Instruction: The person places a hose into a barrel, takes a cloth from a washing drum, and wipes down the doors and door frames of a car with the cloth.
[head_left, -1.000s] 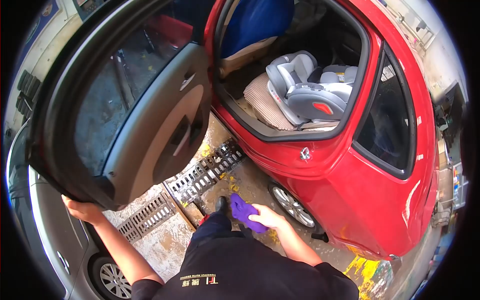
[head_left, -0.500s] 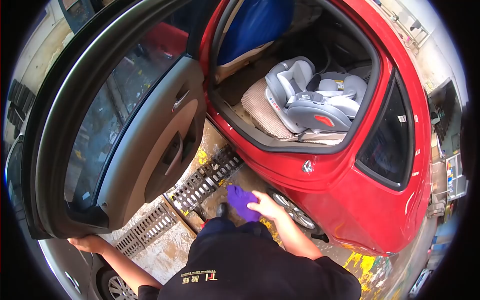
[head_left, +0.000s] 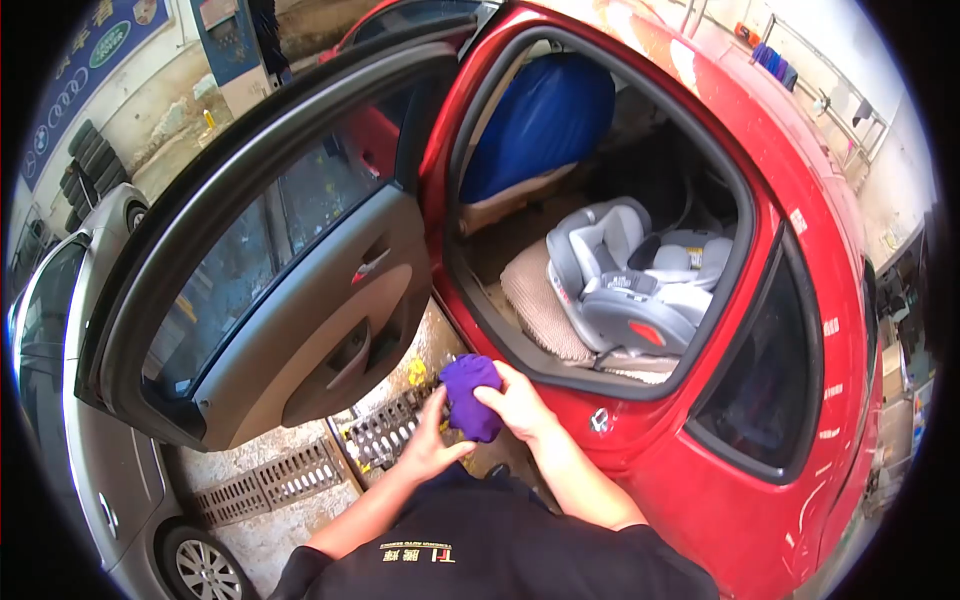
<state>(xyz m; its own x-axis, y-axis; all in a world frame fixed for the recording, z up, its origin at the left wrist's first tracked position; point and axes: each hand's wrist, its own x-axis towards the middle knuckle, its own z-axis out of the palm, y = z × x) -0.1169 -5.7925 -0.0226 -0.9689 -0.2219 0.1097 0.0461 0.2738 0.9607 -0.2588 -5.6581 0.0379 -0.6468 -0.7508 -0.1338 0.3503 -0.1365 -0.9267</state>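
A bunched purple cloth (head_left: 467, 405) is held up in front of my body, with my right hand (head_left: 522, 408) closed around its right side, thumb on top. My left hand (head_left: 428, 445) is beside the cloth's lower left, thumb spread away from the fingers; its fingertips are close to the cloth, and I cannot tell whether they touch it. Ahead of my hands is the open door (head_left: 300, 345) of a red car (head_left: 640, 440). Through the doorway a grey child seat (head_left: 615, 285) sits on a beige textured seat cover (head_left: 535, 300).
A blue-covered front seat (head_left: 545, 120) shows inside the car. A slotted metal drain grate (head_left: 265, 490) runs across the floor below the door. At the left stands a silver car (head_left: 110, 480). Stacked tyres (head_left: 95, 165) are by the far wall.
My left hand has left the door's edge and come in beside the cloth. My right hand has raised the cloth forward. The view has tilted up, showing more of the wall.
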